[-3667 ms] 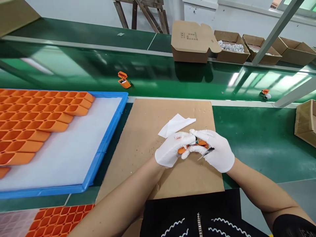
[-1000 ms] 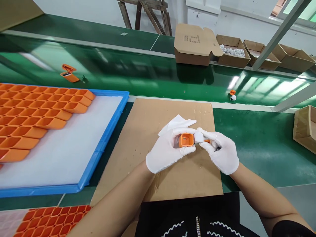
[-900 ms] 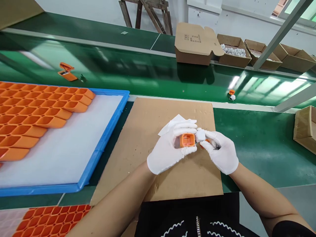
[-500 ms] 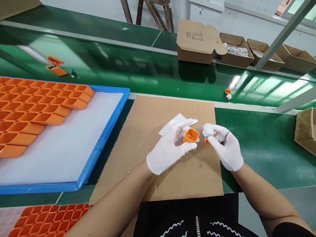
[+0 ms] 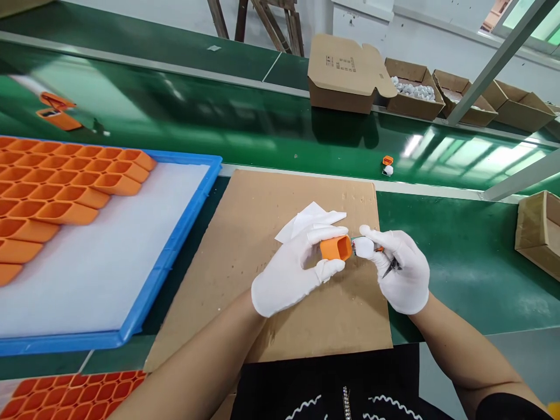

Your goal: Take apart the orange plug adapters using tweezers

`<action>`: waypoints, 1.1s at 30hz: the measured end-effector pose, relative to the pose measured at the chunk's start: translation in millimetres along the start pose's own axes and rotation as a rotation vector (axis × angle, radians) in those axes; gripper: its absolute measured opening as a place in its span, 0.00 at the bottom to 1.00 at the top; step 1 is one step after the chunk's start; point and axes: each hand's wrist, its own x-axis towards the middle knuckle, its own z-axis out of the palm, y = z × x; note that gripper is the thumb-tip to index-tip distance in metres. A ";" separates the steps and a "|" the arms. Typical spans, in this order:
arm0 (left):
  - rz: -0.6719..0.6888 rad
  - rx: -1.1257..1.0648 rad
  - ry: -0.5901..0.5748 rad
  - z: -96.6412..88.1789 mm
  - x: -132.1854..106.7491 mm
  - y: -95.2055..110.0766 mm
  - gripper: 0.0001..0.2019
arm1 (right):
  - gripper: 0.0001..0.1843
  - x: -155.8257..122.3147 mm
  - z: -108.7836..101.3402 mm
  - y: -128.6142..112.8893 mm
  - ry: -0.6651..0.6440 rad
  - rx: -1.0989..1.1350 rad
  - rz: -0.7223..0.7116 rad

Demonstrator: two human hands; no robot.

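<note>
My left hand [image 5: 291, 271], in a white glove, is closed round a small orange plastic shell [image 5: 335, 248], held on its side between thumb and fingers. My right hand [image 5: 405, 271], also gloved, pinches a small white part [image 5: 363, 247] with a bit of orange behind it, right at the shell's open end. Thin metal tweezers [image 5: 391, 267] are tucked in the right hand's palm. Both hands hover over a brown cardboard sheet [image 5: 262, 233], near a folded white cloth [image 5: 306, 220].
A blue tray [image 5: 175, 245] at left holds rows of orange shells [image 5: 65, 186]. Small orange pieces [image 5: 56, 114] [image 5: 387, 165] ride the green conveyor belt behind. Cardboard boxes [image 5: 345, 73] stand beyond it, another box [image 5: 538, 230] at right. More orange shells [image 5: 65, 396] lie at bottom left.
The left hand has turned the orange shell from opening-up onto its side. The right hand brought the white part to its open end. The pieces on the belt have drifted left.
</note>
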 end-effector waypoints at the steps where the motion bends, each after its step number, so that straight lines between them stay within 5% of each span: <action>1: 0.011 0.003 -0.006 -0.6 0.0 0.3 0.18 | 0.27 0.4 -0.2 -0.9 0.000 -0.014 -0.005; 17: 0.090 0.129 0.013 2.6 -1.1 0.5 0.20 | 0.21 -2.2 7.5 -8.5 0.026 -0.202 -0.068; 33: 0.064 0.055 0.060 9.3 -3.2 5.3 0.19 | 0.28 -7.0 9.2 -12.9 -0.021 -0.401 -0.147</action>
